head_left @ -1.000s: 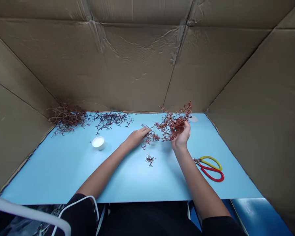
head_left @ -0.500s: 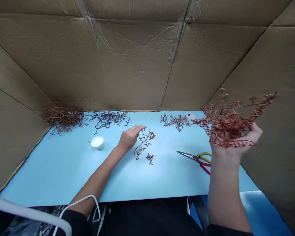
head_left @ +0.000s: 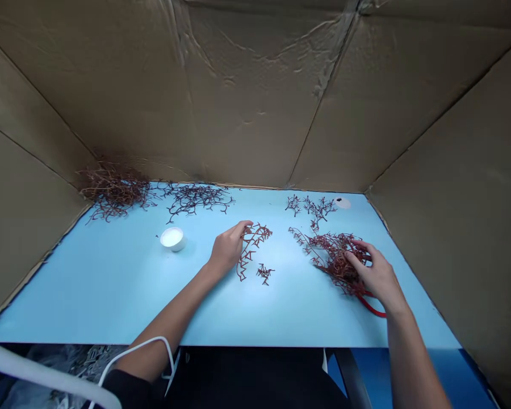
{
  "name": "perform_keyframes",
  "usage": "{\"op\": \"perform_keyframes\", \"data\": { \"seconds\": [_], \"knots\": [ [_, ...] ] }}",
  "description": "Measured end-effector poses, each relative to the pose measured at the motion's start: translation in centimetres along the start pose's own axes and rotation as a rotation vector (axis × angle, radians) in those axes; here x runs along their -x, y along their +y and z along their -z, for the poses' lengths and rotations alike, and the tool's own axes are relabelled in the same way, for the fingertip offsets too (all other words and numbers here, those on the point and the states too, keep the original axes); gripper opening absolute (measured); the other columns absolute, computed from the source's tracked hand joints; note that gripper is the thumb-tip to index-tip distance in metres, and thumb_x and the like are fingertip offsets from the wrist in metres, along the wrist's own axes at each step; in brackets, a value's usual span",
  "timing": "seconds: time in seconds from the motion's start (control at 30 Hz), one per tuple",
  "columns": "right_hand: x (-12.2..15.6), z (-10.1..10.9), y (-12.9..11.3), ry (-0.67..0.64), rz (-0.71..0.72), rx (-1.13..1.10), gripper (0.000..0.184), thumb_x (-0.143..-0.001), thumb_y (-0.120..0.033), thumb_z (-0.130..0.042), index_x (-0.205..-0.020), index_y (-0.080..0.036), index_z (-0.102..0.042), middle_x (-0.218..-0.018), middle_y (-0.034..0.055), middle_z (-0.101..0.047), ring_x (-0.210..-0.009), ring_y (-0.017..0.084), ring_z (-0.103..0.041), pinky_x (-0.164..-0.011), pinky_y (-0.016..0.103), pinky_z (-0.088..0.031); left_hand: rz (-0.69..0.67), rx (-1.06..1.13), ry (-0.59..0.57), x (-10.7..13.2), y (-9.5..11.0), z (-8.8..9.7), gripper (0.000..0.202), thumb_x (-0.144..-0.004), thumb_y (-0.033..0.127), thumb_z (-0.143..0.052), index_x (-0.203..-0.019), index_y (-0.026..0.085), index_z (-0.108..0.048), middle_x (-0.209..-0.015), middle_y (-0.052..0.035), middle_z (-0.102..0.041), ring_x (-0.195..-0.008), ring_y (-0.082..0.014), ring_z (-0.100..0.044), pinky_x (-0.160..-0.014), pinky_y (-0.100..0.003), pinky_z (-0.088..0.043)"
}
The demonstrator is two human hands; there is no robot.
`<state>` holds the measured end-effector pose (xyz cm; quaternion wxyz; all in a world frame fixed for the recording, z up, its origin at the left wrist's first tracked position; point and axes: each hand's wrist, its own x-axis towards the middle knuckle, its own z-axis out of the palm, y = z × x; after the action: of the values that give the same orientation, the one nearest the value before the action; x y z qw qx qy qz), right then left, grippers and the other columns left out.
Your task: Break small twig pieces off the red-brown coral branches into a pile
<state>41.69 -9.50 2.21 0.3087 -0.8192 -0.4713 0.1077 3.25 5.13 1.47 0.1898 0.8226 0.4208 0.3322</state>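
My left hand is at mid-table with its fingers closed at the upper end of a reddish-brown branched sprig. A smaller sprig cluster lies just below it. On the right, my right hand has its thumb and fingers curled into a tangled bunch of reddish-brown sprigs, which rests low on the table. Under this bunch are the scissors; only part of their red handle shows.
A small white cup stands left of my left arm. Dark sprigs and a reddish heap lie along the back left. More loose sprigs and a white disc are at the back right. Cardboard walls enclose the blue table.
My right hand has come down from above the right side, bringing the bunch onto the table over the scissors. My left fingertips have shifted slightly onto the sprig's upper end.
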Motion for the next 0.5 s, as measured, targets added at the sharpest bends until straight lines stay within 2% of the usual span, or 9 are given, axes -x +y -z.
{"op": "perform_keyframes", "data": {
  "seconds": [0.07,0.13,0.2,0.23,0.27,0.33,0.4,0.47,0.5],
  "knots": [
    [0.7,0.4,-1.4,0.053,0.087,0.229,0.067,-0.096,-0.066,-0.054,-0.144,-0.021,-0.064,-0.139,0.0188,-0.067,-0.123,0.038,-0.064,-0.102,0.054,-0.052,0.024,-0.077,-0.015,0.3,0.2,-0.5,0.046,-0.098,0.002,-0.045,-0.133,0.023,-0.066,-0.110,-0.0044,-0.082,-0.097,-0.0196,-0.078,-0.081,-0.027,-0.058],
    [1.6,0.9,-4.1,0.180,0.163,0.387,0.066,-0.100,-0.063,-0.051,-0.147,-0.018,-0.062,-0.146,0.0235,-0.061,-0.125,0.042,-0.061,-0.100,0.056,-0.051,0.027,-0.162,-0.016,0.5,0.5,-0.8,0.044,-0.099,0.002,-0.048,-0.133,0.023,-0.067,-0.112,-0.0054,-0.082,-0.097,-0.0204,-0.078,-0.079,-0.027,-0.058],
    [2.8,1.0,-7.5,0.337,0.244,0.391,0.058,-0.103,-0.056,-0.051,-0.143,-0.016,-0.064,-0.143,0.0247,-0.062,-0.124,0.042,-0.061,-0.100,0.055,-0.050,0.025,-0.247,-0.002,0.7,0.7,-1.1,0.042,-0.100,0.002,-0.050,-0.133,0.021,-0.069,-0.111,-0.0063,-0.083,-0.096,-0.0217,-0.078,-0.077,-0.028,-0.058],
    [3.4,0.8,-9.3,0.363,0.283,0.324,0.053,-0.104,-0.054,-0.051,-0.137,-0.016,-0.067,-0.135,0.0232,-0.067,-0.121,0.039,-0.063,-0.100,0.052,-0.050,0.018,-0.281,0.007,0.8,0.8,-1.2,0.041,-0.100,0.002,-0.052,-0.132,0.021,-0.069,-0.109,-0.0063,-0.083,-0.095,-0.0224,-0.078,-0.077,-0.028,-0.058],
    [4.1,0.3,-11.0,0.318,0.325,0.235,0.048,-0.105,-0.054,-0.051,-0.127,-0.017,-0.070,-0.120,0.0203,-0.072,-0.111,0.036,-0.066,-0.095,0.048,-0.052,0.007,-0.308,0.017,0.9,0.9,-1.4,0.040,-0.100,0.003,-0.053,-0.132,0.021,-0.070,-0.107,-0.0061,-0.083,-0.094,-0.0228,-0.078,-0.077,-0.029,-0.058],
    [5.3,-1.5,-13.9,-0.023,0.357,0.088,0.042,-0.105,-0.056,-0.051,-0.115,-0.021,-0.073,-0.107,0.0135,-0.076,-0.094,0.029,-0.070,-0.083,0.042,-0.052,-0.025,-0.335,0.043,1.0,1.0,-1.6,0.039,-0.100,0.003,-0.054,-0.132,0.020,-0.070,-0.106,-0.0059,-0.083,-0.093,-0.0232,-0.078,-0.078,-0.030,-0.058],
    [5.9,-3.9,-15.9,-0.331,0.358,-0.004,0.039,-0.104,-0.057,-0.054,-0.109,-0.024,-0.074,-0.105,0.0100,-0.079,-0.092,0.028,-0.072,-0.080,0.039,-0.051,-0.060,-0.331,0.076,1.1,1.2,-1.7,0.039,-0.101,0.003,-0.054,-0.132,0.020,-0.069,-0.108,-0.0063,-0.083,-0.093,-0.0229,-0.078,-0.079,-0.030,-0.058],
    [5.8,-6.6,-16.9,-0.480,0.347,-0.148,0.041,-0.103,-0.059,-0.055,-0.101,-0.023,-0.075,-0.100,0.0087,-0.079,-0.092,0.028,-0.072,-0.081,0.039,-0.050,-0.087,-0.313,0.109,1.1,1.4,-1.8,0.038,-0.101,0.004,-0.053,-0.131,0.020,-0.069,-0.108,-0.0071,-0.083,-0.094,-0.0225,-0.077,-0.081,-0.031,-0.058],
    [5.7,-7.8,-17.1,-0.513,0.329,-0.272,0.042,-0.102,-0.059,-0.056,-0.100,-0.022,-0.075,-0.099,0.0089,-0.079,-0.092,0.027,-0.072,-0.081,0.039,-0.051,-0.100,-0.301,0.124,1.2,1.4,-1.8,0.037,-0.101,0.004,-0.052,-0.130,0.019,-0.069,-0.108,-0.0074,-0.083,-0.093,-0.0225,-0.077,-0.082,-0.031,-0.058]
  ]
}}
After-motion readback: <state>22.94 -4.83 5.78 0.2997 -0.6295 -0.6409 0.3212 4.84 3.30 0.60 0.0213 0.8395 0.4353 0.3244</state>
